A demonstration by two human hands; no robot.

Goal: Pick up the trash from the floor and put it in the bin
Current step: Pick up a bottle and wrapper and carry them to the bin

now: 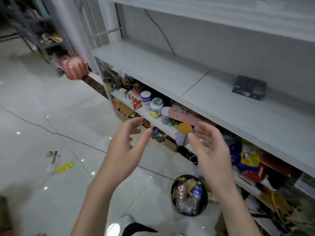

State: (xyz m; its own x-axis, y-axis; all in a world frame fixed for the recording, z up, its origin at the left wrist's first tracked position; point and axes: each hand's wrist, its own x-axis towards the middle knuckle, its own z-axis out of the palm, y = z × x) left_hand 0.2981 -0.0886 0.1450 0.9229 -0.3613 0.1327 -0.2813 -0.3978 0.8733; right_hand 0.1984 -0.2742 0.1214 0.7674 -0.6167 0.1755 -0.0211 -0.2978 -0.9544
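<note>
Trash lies on the glossy white floor at the left: a yellow wrapper (64,166) with clear plastic and a small crumpled piece (51,154) beside it. A round black bin (172,193) stands on the floor low and right of centre, holding plastic bottles and wrappers. My left hand (129,142) is raised at mid-frame, fingers loosely spread, holding nothing. My right hand (209,150) is raised above the bin, palm turned inward with relaxed fingers. I see nothing clearly held in it. Both hands are far from the floor trash.
A white shelf unit (170,74) runs along the right, its lower shelves crowded with jars (156,104), boxes and packets. A dark box (248,87) sits on top. A thin cable (68,137) crosses the floor. A red-striped bag (75,67) lies at the back left.
</note>
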